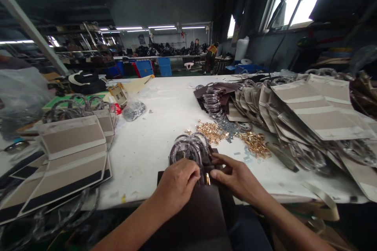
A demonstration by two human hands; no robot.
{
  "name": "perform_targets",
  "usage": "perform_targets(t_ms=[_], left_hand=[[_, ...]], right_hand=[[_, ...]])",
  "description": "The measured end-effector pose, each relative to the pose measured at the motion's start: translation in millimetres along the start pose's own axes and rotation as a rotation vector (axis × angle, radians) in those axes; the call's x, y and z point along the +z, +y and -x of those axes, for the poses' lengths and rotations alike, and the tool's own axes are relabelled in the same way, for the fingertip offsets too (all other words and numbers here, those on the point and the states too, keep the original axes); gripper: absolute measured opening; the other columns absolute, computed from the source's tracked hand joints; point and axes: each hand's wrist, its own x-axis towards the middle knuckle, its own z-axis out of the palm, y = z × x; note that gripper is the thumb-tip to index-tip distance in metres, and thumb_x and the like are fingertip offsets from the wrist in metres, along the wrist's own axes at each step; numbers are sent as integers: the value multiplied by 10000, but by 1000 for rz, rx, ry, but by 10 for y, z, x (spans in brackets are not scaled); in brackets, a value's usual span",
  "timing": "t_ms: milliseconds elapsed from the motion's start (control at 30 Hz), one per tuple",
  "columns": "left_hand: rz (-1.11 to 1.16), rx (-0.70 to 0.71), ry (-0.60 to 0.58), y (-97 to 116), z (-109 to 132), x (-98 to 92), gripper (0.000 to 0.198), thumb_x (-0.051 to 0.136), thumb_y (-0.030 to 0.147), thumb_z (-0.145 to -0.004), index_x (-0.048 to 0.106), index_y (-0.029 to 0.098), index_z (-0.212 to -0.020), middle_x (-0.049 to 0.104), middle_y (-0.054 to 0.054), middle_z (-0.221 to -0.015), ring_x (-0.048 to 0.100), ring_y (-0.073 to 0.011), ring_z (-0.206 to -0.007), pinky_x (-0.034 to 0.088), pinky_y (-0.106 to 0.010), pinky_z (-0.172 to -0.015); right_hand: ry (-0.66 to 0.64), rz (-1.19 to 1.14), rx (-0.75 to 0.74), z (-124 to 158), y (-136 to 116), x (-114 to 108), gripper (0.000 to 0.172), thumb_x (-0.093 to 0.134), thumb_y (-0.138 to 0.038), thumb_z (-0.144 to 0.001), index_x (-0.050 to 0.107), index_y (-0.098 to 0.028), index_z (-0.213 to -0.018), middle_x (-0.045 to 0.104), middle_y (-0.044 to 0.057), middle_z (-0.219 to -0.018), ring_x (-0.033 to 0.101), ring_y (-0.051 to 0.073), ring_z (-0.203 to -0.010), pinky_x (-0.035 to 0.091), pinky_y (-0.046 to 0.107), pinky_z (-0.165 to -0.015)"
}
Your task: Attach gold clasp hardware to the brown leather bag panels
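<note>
Honestly couldn't read a thing here. The beige panels (321, 117) right of the brown bag (200, 211) were blank, and the little box (119, 93) far behind it was too small to make out.

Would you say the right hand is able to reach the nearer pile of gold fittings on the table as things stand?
Probably yes: the gold fittings lie on the table just beyond the right hand, nothing tall between, though it now pinches the brown bag piece.
</note>
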Motion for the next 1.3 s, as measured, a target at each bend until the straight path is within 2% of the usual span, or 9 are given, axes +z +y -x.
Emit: perform_targets(t_ms=[167, 267, 467, 600, 733, 833, 967, 1133, 1300], left_hand=[[110, -117, 84, -218, -339, -53, 192, 624, 25, -831, 578, 208, -798, 664, 12, -841, 625, -162, -802, 468, -291, -748], [44, -85, 127, -358, -517, -44, 156, 647, 57, -822, 630, 207, -862, 696, -22, -922, 650, -201, -902, 518, -331, -797], [-65, 62, 287, -371, -232, -144, 272, 672, 145, -881, 643, 211, -1143, 674, -105, -1295, 567, -279, -1288, 476, -493, -1108], [70, 30, 406, -222, 132, -241, 213, 637, 134, -916, 641, 237, -1102, 719, -60, -1114, 690, -195, -1030, 575, -344, -933], [207, -10, 378, -93, 222, -201, 258, 668, 131, -895, 648, 240, -1128, 718, -23, -1041, 687, -128, -815, 588, -251, -752], [300, -11, 326, 15, 151, -148, 391, 695, 183, -904, 623, 248, -1283, 702, -54, -1180, 691, -145, -915, 598, -261, -782], [426, 25, 216, 177, 124, -140, 354, 642, 251, -970, 651, 246, -1323, 685, -83, -1291, 665, -194, -1143, 574, -317, -959], [471, -41, 262, 273, 284, -163, 239, 694, 273, -941, 739, 227, -1171, 742, -72, -1143, 702, -195, -1048, 574, -323, -953], [529, -155, 361, 293, 417, -139, 224, 705, 289, -930, 748, 228, -1141, 751, -59, -1084, 717, -173, -952, 597, -257, -796]], right_hand=[[196, 279, 76, -689, 384, -268, 337, 624, -489, -912, 797, -231, -1043, 796, 63, -985, 743, 238, -843, 555, 335, -798], [222, 434, 92, -1093, 654, -235, 239, 680, -377, -853, 804, -241, -1006, 787, 59, -1004, 716, 243, -929, 510, 332, -851], [211, 435, 118, -1366, 937, -57, 178, 703, -304, -795, 782, -199, -915, 742, 51, -953, 658, 197, -866, 435, 277, -734], [168, 311, 99, -1191, 749, -148, 258, 661, -408, -860, 753, -173, -911, 722, 33, -817, 647, 192, -784, 466, 288, -714], [123, -74, 23, -668, 160, -145, 379, 665, -515, -905, 729, -167, -1042, 729, 52, -913, 655, 198, -814, 514, 303, -731], [0, -528, 26, -205, -297, 35, 356, 751, -470, -880, 748, -181, -1088, 722, 52, -881, 634, 181, -778, 502, 302, -737], [-199, -797, 92, 157, -615, 310, 287, 768, -433, -880, 780, -169, -993, 691, 49, -782, 602, 156, -711, 456, 264, -652], [-241, -771, 71, 253, -708, 402, 332, 724, -489, -902, 783, -162, -902, 671, 45, -743, 582, 154, -691, 453, 267, -654], [-144, -457, -42, 330, -744, 398, 382, 648, -544, -943, 799, -194, -953, 700, 47, -812, 620, 195, -783, 494, 303, -744]])
